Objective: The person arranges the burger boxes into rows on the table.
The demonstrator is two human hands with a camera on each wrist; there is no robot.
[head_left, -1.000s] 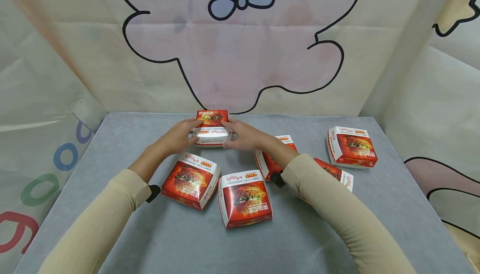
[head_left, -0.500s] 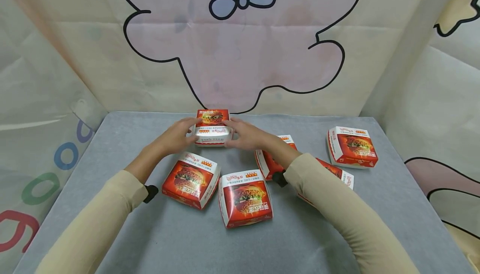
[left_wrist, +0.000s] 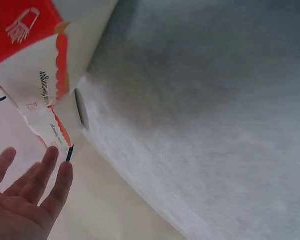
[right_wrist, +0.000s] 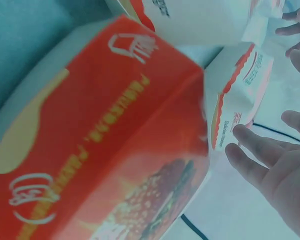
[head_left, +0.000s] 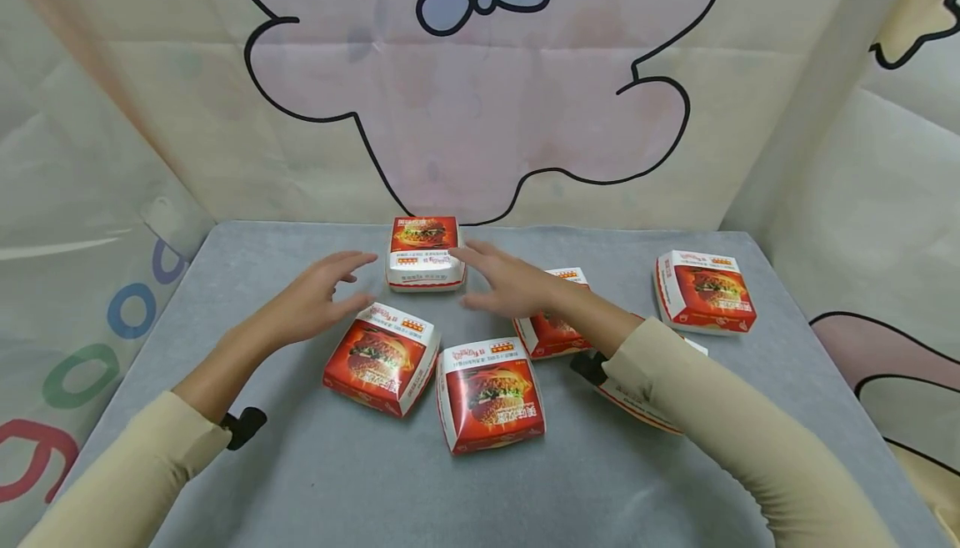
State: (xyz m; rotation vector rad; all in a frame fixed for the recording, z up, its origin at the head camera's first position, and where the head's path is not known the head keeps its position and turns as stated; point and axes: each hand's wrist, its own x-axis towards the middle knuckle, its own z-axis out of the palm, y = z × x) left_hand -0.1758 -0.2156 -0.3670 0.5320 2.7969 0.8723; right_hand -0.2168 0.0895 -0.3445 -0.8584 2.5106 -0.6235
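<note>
A red and white hamburger box (head_left: 424,256) sits at the table's back edge, its burger picture up. My left hand (head_left: 311,298) is apart from it on the left, fingers spread, holding nothing. Close at its right side is my right hand (head_left: 513,281), whose index fingertip overlaps the box's right edge in the head view; its fingers are extended too. Below the left hand lies a second hamburger box (head_left: 375,356), tilted on the table. In the right wrist view a nearer hamburger box (right_wrist: 110,150) fills much of the picture, with the right hand (right_wrist: 285,170) beyond it.
Another hamburger box (head_left: 495,402) lies front centre. One box (head_left: 551,331) sits beneath the right wrist, and another (head_left: 637,402) is mostly hidden under the right forearm. A further box (head_left: 708,294) stands at the right on the grey table (head_left: 375,490). Printed cloth walls surround it.
Both hands have come away from the back box, the left moving left and nearer, the right drawing slightly right and nearer. The box stays at the back edge.
</note>
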